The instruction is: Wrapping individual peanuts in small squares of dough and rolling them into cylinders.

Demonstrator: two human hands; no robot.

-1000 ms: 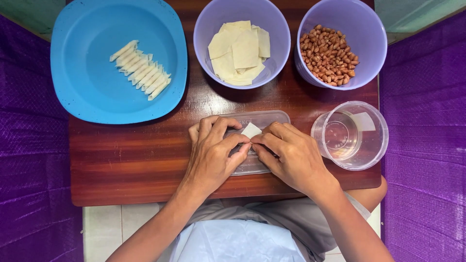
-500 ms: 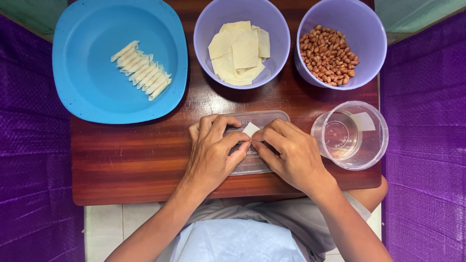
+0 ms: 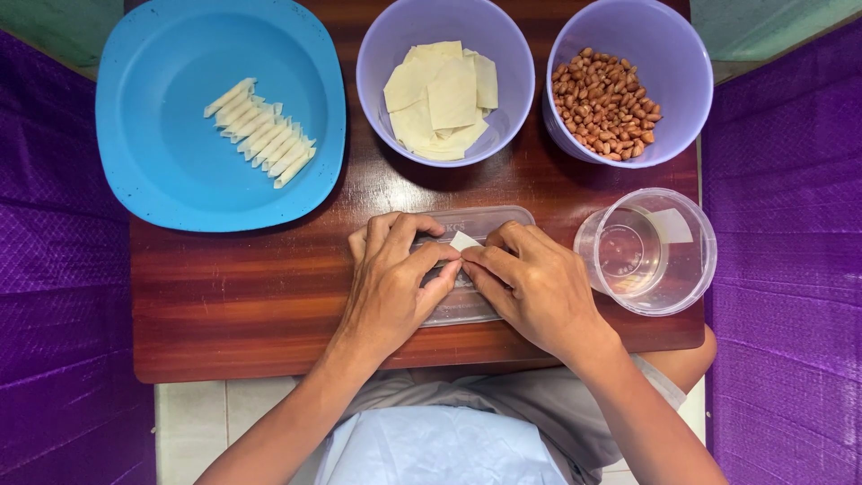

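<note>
Left hand (image 3: 391,283) and right hand (image 3: 534,287) are meeting fingertip to fingertip at centre frame, both pinching a small pale wrapper piece (image 3: 464,241) over a clear flat lid (image 3: 467,305) lying on the wooden table (image 3: 233,296). Only one corner of the wrapper is showing, a small triangle pointing toward the top of the frame; the rest is hiding under the fingers, so its long axis cannot be told. Both hands are curling closed around it, thumbs touching.

Upper left: blue plate (image 3: 153,171) is holding a row of rolled wrappers (image 3: 260,133), each roll lying diagonally. Top centre: lilac bowl (image 3: 382,72) of flat wrapper sheets (image 3: 440,94). Top right: second lilac bowl (image 3: 691,81) with peanuts (image 3: 606,103). Clear cup (image 3: 696,260) is sitting just right of the right hand.
</note>
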